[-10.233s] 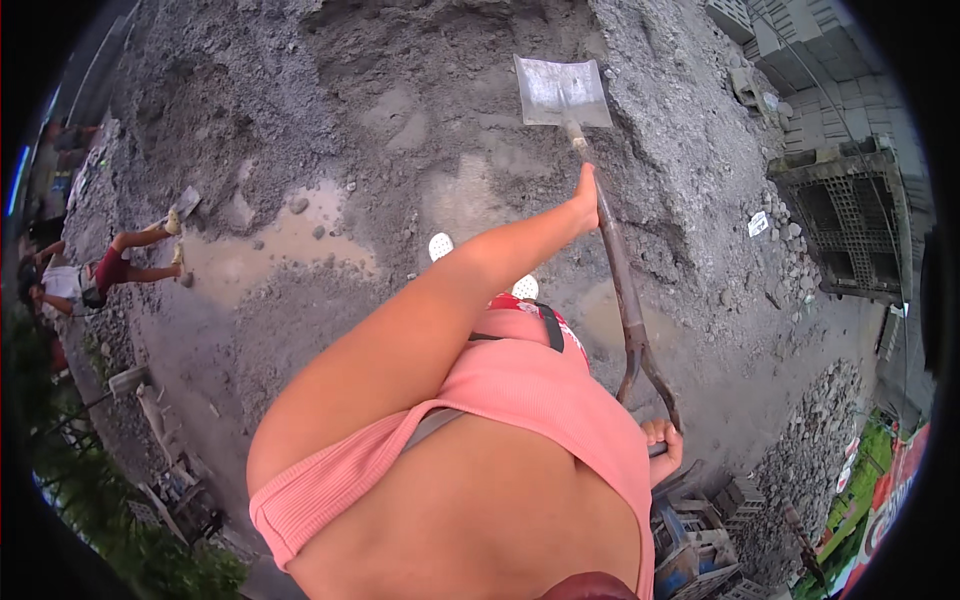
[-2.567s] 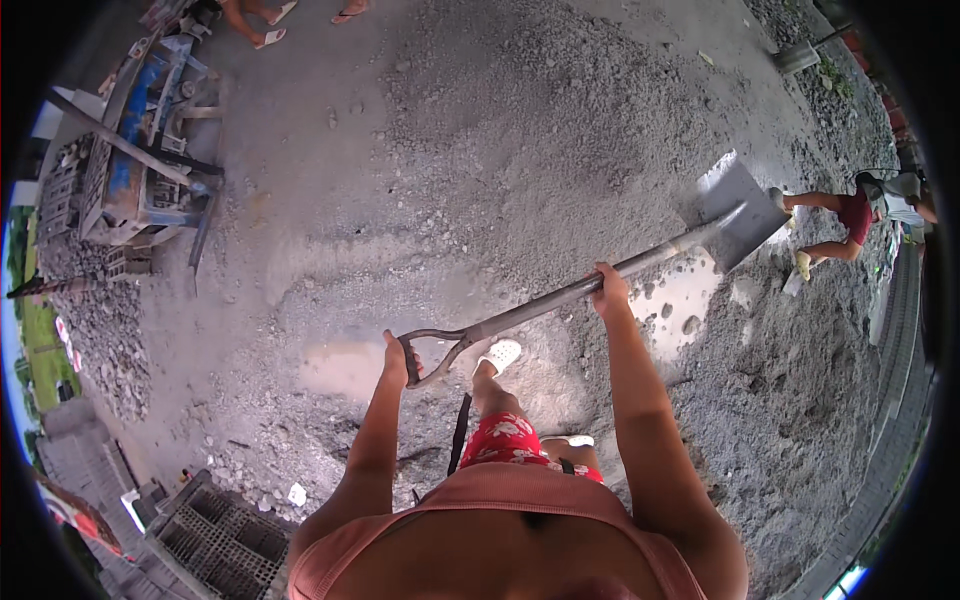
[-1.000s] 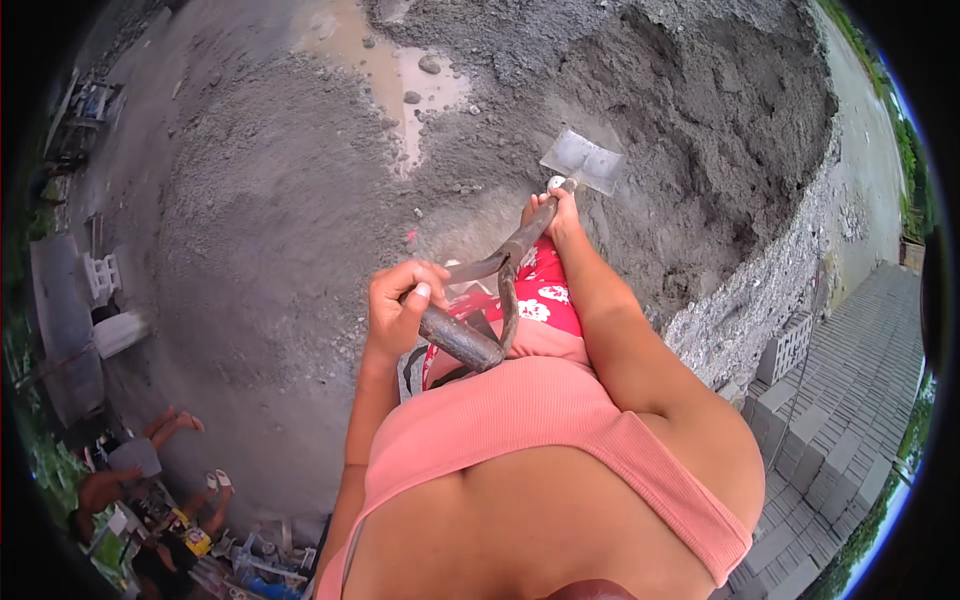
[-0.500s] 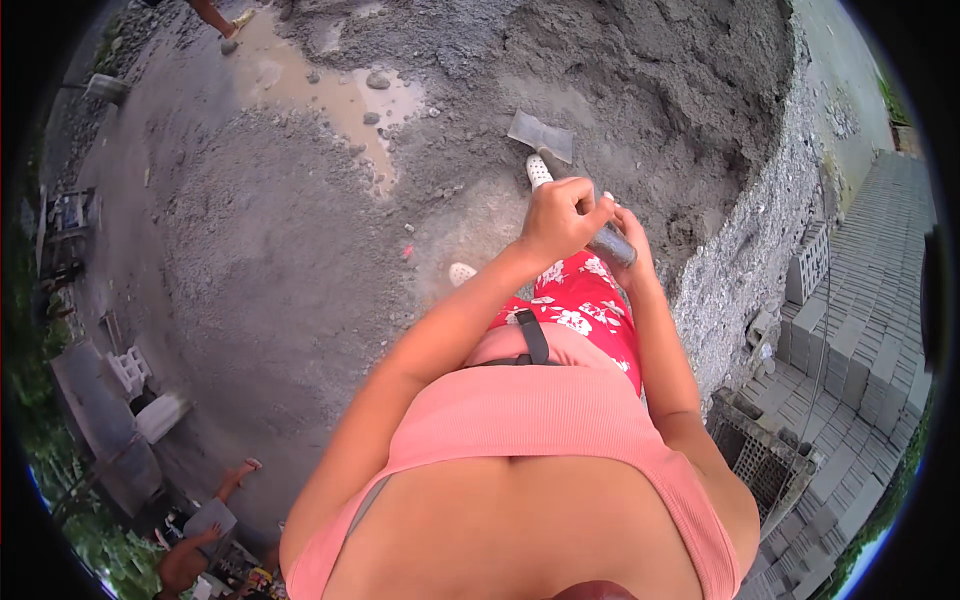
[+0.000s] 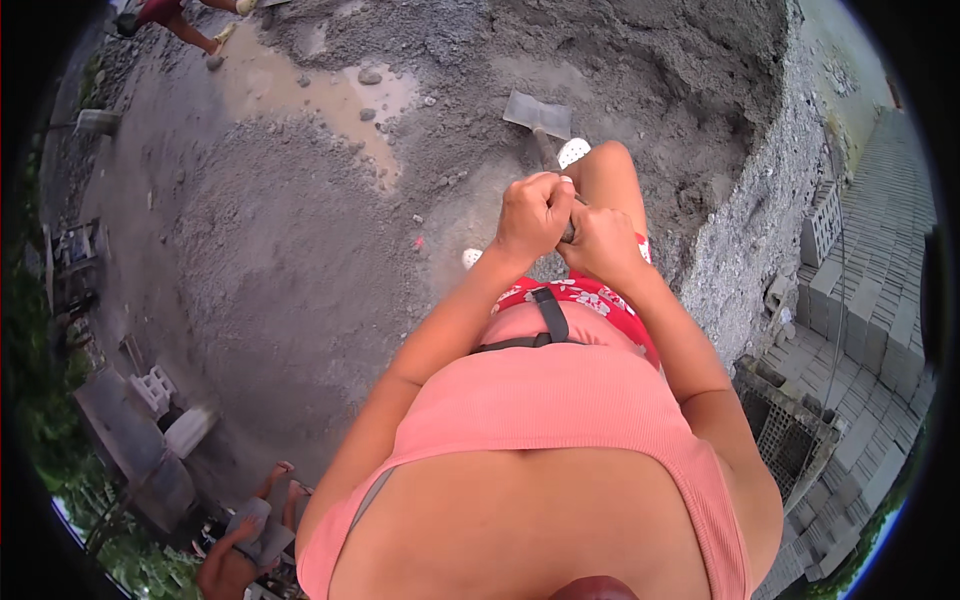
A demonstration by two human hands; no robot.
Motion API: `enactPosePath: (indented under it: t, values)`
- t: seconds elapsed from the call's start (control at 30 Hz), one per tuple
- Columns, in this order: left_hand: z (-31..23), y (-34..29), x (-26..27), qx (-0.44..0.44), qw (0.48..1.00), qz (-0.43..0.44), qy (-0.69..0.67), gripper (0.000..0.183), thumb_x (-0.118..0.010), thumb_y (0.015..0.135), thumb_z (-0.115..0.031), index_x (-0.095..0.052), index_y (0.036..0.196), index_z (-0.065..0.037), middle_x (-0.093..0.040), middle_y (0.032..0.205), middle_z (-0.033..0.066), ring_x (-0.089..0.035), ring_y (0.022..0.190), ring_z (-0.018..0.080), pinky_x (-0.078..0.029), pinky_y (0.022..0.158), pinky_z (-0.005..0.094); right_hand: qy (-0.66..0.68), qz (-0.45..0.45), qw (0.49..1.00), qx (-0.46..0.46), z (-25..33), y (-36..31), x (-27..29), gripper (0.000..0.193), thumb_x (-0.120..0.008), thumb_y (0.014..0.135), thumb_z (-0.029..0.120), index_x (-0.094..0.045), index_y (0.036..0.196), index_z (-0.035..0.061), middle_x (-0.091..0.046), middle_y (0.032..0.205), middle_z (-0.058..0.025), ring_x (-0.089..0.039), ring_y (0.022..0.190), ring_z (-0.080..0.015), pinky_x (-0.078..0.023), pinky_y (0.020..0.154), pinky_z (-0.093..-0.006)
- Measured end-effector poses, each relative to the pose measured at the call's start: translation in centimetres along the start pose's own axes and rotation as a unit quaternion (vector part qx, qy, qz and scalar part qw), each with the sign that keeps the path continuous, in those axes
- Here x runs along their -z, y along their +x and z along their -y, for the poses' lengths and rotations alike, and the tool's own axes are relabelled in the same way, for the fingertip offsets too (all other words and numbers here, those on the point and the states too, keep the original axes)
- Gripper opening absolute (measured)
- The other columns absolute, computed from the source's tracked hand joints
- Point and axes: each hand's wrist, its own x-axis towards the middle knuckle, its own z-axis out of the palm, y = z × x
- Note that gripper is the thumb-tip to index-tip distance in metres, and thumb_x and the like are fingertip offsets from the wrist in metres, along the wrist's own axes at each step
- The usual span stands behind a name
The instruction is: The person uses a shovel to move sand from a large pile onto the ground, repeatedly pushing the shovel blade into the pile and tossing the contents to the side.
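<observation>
Shovel slopes away in front of us, blade low at the foot of the sand, near our right shoe. Left hand and right hand are close together, each curled tight round the grip. We judge blade and shaft stiff, hardly fragile; weight probably sits toward the blade, manageable bare, heavy once loaded. With a puddle nearby, we expect mud to make the wood or metal slippery. Present hold suits pushing; for lifting, we favour one hand low on the shaft, other on the grip. Blade depth: we cannot tell.
</observation>
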Motion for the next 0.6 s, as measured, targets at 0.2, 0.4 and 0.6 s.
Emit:
enactPosePath:
  t: [0.2, 0.4, 0.6]
  values:
    - [0.4, 2.3, 0.4, -0.021, 0.999, -0.019, -0.031, 0.028, -0.05, 0.08, -0.012, -0.041, 0.058, 0.004, -0.042, 0.053, 0.0177, -0.038, 0.045, 0.0321, -0.033, 0.045, 0.0398, 0.019, 0.057, 0.997, -0.058, 0.3, 2.7, 0.8, 0.023, -0.062, 0.064, 0.015, -0.057, 0.083, 0.0022, -0.058, 0.06, -0.019, -0.058, 0.056, -0.0361, -0.046, 0.053, -0.0454]
    - [1.4, 3.3, 0.1, -0.069, 0.997, 0.032, -0.023, 0.027, -0.052, 0.072, -0.012, -0.038, 0.052, -0.002, -0.037, 0.051, 0.0126, -0.039, 0.045, 0.0304, -0.034, 0.045, 0.0391, 0.02, 0.131, 0.99, -0.046, -1.6, 3.3, 1.4, 0.019, -0.061, 0.065, 0.014, -0.051, 0.076, 0.0022, -0.058, 0.06, -0.0182, -0.059, 0.055, -0.0345, -0.047, 0.052, -0.0439]
    - [12.3, 9.0, -2.8, -0.038, 0.999, 0.015, 0.035, 0.029, -0.046, 0.078, -0.018, -0.039, 0.055, -0.001, -0.039, 0.054, 0.0122, -0.04, 0.046, 0.0286, -0.033, 0.045, 0.0368, 0.04, 0.127, 0.99, -0.04, -8.1, 13.1, -3.8, 0.013, -0.057, 0.07, 0.011, -0.052, 0.075, 0.0001, -0.058, 0.059, -0.0216, -0.06, 0.054, -0.0362, -0.049, 0.051, -0.0427]
